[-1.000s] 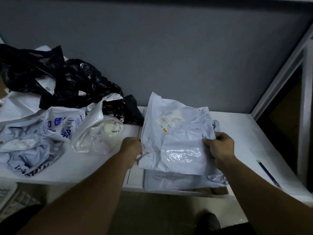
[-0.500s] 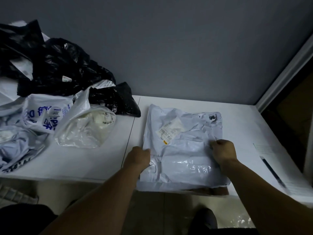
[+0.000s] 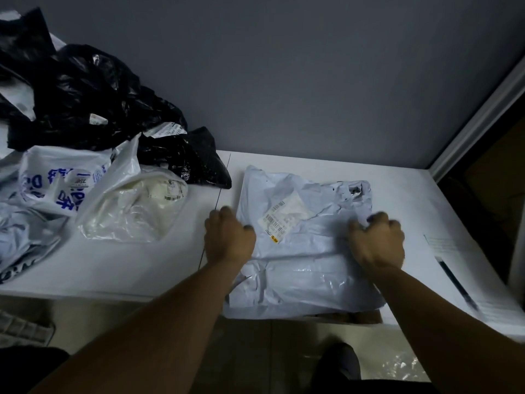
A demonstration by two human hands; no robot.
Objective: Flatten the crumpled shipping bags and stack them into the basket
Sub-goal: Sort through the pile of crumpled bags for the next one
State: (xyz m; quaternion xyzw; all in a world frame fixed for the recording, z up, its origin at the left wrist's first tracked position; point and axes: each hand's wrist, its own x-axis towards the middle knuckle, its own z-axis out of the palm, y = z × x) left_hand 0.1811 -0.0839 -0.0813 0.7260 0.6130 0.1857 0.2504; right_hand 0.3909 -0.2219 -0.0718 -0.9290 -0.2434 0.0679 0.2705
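A flattened grey shipping bag (image 3: pixel 309 251) with a barcode label lies on top of a stack at the table's front edge. A brown rim of the basket (image 3: pixel 355 317) shows beneath the stack. My left hand (image 3: pixel 228 237) rests on the bag's left edge, blurred, thumb on the plastic. My right hand (image 3: pixel 376 241) sits on the bag's right side with fingers curled, pinching a raised fold. Crumpled bags wait at the left: a clear-white one (image 3: pixel 136 206), a white one with blue print (image 3: pixel 59 180) and black ones (image 3: pixel 85 95).
The white table (image 3: pixel 176 251) ends at a grey wall behind. A paper sheet with a dark pen (image 3: pixel 457 282) lies at the right. A metal frame post (image 3: pixel 477 118) rises at the far right. Floor shows below the table edge.
The grey bag came down from being held up and now lies flat on the stack. Both hands have since slid a little farther up along its sides.
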